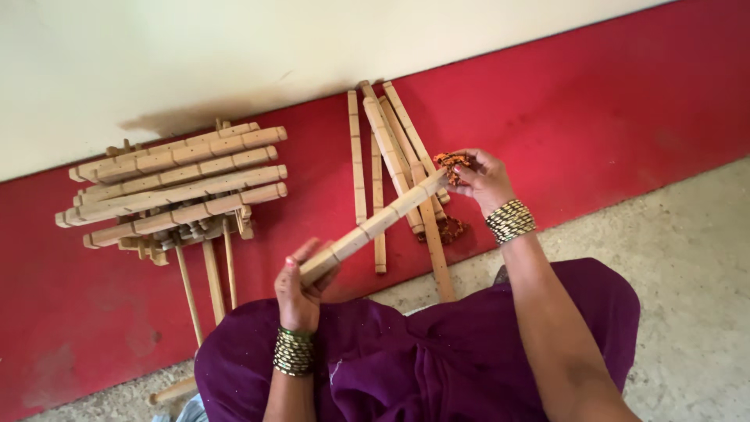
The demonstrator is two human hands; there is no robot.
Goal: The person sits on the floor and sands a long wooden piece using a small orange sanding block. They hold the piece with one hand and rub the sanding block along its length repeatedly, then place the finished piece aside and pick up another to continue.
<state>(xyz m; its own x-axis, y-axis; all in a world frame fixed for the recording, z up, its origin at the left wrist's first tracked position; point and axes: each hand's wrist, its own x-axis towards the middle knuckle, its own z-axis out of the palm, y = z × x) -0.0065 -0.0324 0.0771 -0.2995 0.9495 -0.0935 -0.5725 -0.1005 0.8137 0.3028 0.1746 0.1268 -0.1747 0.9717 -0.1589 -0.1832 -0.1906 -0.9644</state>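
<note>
Left hand (301,289) is raised above the lap, fingers wrapped round the near end of a notched wooden stick (375,225), which slants up to the right. Right hand (478,178) pinches an orange-brown rag (451,162) against the stick's far tip. The stick is pale, with evenly spaced grooves. The rag's texture is hard to make out.

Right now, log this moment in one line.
left hand: grips wooden stick | right hand: presses orange rag on stick tip | stack: left
</note>
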